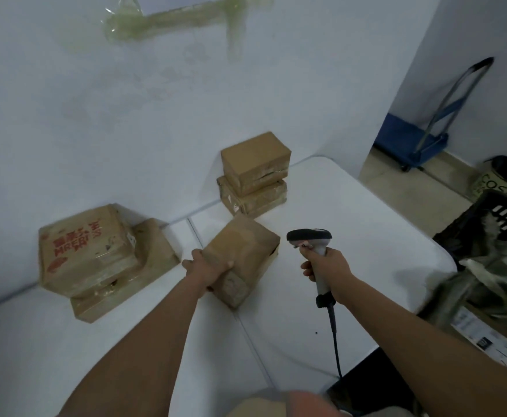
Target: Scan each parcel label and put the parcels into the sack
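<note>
My left hand (pixel 208 267) gripped a tilted cardboard parcel (pixel 243 257) on the counter (pixel 351 212) — right hand (pixel 326 264) fingers wrapped around the barcode scanner (pixel 313 245).

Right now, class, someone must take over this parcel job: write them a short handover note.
Left hand grips a plain brown cardboard parcel on the white folding table.
Right hand holds the grey handheld barcode scanner, beside that parcel.
Done: a labelled parcel lies by the sack, right.
Left: scan this parcel, then two stacks of two: left, back.
</note>
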Available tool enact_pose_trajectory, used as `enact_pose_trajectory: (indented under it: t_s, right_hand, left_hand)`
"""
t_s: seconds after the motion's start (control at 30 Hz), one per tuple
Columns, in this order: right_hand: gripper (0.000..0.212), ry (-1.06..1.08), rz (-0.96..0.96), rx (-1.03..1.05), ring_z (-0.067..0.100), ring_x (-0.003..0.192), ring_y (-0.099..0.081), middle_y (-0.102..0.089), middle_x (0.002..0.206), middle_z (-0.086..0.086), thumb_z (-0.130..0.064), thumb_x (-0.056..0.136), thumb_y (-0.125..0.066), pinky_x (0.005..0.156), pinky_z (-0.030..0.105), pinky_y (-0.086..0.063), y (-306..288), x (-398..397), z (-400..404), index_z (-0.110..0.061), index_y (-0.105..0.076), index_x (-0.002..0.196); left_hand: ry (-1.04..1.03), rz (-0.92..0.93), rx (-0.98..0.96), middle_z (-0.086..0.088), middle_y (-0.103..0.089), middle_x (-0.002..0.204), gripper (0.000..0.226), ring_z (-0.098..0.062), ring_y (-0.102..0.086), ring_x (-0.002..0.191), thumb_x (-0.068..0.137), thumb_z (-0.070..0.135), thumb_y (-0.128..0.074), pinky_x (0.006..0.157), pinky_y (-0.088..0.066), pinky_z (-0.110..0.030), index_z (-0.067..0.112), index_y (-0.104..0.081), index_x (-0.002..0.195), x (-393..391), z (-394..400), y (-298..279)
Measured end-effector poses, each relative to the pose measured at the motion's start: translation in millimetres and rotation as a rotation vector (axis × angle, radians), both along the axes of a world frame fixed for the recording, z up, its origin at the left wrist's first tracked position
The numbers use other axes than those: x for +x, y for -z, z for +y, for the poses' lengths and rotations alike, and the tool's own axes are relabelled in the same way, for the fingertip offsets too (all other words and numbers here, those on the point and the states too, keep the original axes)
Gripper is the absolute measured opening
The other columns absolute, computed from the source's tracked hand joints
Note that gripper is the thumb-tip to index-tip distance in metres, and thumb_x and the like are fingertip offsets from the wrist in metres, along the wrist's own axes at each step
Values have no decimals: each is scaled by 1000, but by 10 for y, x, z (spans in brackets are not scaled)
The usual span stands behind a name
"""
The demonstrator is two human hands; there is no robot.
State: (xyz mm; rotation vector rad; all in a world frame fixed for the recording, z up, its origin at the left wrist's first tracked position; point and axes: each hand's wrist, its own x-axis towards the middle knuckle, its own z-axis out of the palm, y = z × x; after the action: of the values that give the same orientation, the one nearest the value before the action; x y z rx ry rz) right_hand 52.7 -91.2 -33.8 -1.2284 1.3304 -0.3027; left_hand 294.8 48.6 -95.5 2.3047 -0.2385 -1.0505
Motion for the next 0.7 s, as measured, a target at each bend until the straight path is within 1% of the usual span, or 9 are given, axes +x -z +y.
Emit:
enact_pose_trajectory:
  t_s: [0.07, 0.13, 0.2, 0.27, 0.37, 0.43, 0.5, 0.6, 0.7]
  right_hand:
    - [28, 33, -9, -1, 16, 61, -64, -71, 74, 8, -34, 89, -70, 62, 27, -53, 11, -90, 16, -7, -64, 87]
    - [27, 63, -17, -10, 15, 60, -64, -70, 74, 8, -33, 89, -69, 61, 26, -52, 15, -155, 47, -7, -64, 85]
    - [27, 87, -21, -36, 15, 60, -64, -70, 72, 7, -34, 89, -68, 61, 25, -53, 11, -206, 83, -8, -64, 84]
    - [27, 112, -32, -71, 14, 60, -64, -69, 72, 6, -35, 90, -67, 62, 25, -54, 17, -259, 119, -9, -65, 85]
    - [26, 154, -34, -121, 13, 60, -64, -69, 73, 6, -36, 91, -66, 60, 24, -52, 38, -356, 157, -11, -64, 84]
    - [27, 170, -27, -128, 15, 61, -64, -69, 74, 6, -36, 92, -65, 68, 29, -56, 69, -421, 167, -11, -64, 81]
    - [28, 177, -14, -120, 17, 63, -64, -69, 74, 7, -36, 92, -65, 75, 34, -57, 103, -484, 172, -11, -63, 79]
    - [31, 186, -4, -147, 21, 67, -66, -69, 71, 7, -37, 93, -64, 80, 39, -58, 141, -583, 184, -11, -64, 78]
    - [32, 189, -19, -167, 23, 69, -67, -69, 73, 8, -39, 92, -64, 80, 40, -58, 135, -692, 195, -11, -64, 79]
  left_hand:
    - [63, -170, -1, -12, -26, 141, 104, -34, -48, 112, 64, 55, -85, 91, -53, -44, 10, -30, 139, -204, -58, -24]
    - [122, -329, -43, -8, -24, 135, 87, -34, -55, 107, 73, 49, -83, 89, -52, -45, 11, -31, 132, -427, -72, -77]
    - [192, -505, -54, -5, -27, 131, 75, -33, -58, 101, 76, 47, -81, 83, -54, -47, 17, -35, 128, -639, -39, -149]
    - [307, -690, -42, -4, -31, 130, 59, -28, -56, 101, 83, 39, -76, 73, -57, -44, 20, -41, 127, -812, 14, -131]
    - [488, -911, -47, -1, -37, 117, 35, -25, -53, 96, 87, 17, -69, 50, -51, -35, 22, -49, 115, -970, 135, -24]
    - [580, -895, -84, 2, -40, 114, 31, -23, -50, 97, 87, 18, -68, 49, -50, -35, 24, -51, 112, -1019, 228, 40]
    - [686, -839, -118, 4, -43, 117, 29, -19, -47, 101, 89, 34, -67, 60, -54, -37, 23, -53, 112, -1060, 279, 37]
    - [863, -857, -127, 5, -45, 116, 25, -14, -46, 101, 96, 42, -57, 67, -48, -27, 20, -54, 106, -1154, 304, 17]
    - [1043, -717, -59, 2, -44, 134, 30, -12, -47, 112, 102, 37, -49, 81, -46, -27, 18, -57, 124, -1265, 364, 138]
